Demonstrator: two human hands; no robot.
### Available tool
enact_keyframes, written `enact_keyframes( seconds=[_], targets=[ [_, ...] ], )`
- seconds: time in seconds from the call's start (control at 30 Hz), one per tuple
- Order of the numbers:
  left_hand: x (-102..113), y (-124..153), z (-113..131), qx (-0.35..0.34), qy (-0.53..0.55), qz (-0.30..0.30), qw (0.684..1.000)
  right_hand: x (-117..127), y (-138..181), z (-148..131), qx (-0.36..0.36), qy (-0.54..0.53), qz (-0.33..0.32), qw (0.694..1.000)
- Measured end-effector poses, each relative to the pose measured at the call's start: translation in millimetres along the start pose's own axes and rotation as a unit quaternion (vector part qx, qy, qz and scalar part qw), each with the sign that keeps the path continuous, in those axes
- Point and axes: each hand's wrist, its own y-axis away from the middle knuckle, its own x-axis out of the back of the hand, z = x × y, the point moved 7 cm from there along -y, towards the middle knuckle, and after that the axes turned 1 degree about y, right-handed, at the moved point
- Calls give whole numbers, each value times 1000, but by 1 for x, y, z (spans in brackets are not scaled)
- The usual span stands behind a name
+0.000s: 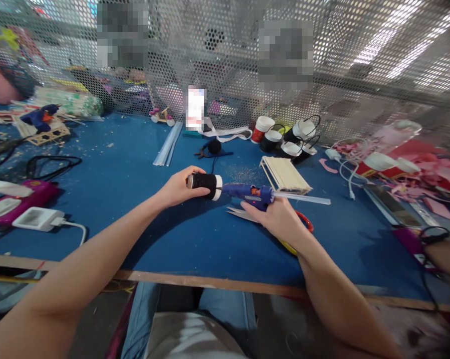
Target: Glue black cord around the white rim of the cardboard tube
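Note:
My left hand (183, 188) is closed around a small paper cup (206, 185) wrapped in black, which lies on its side in the air with a white end facing right. In my right hand (281, 217) is a blue hot glue gun (249, 194), its nozzle at the cup's white-and-black edge. A clear glue stick (303, 199) juts out of the gun's back. Under my right hand lie scissors (243, 214) with red and yellow handles, partly hidden by the hand and wrist.
Several wrapped cups (273, 141) with black handles stand at the back right, behind a small wooden stick frame (287, 174). Clear glue sticks (168, 144), a white ribbon (228, 133) and a lit phone (195, 107) lie toward the mesh. Purple power strip (41, 189) at left; another person's arm (445, 259) at right.

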Motion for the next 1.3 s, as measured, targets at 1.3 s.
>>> enact_keyframes(
  seconds=[1.3],
  targets=[
    [-5, 7, 24, -159, -57, 15, 986, 9, -22, 37, -111, -304, 29, 946]
  ],
)
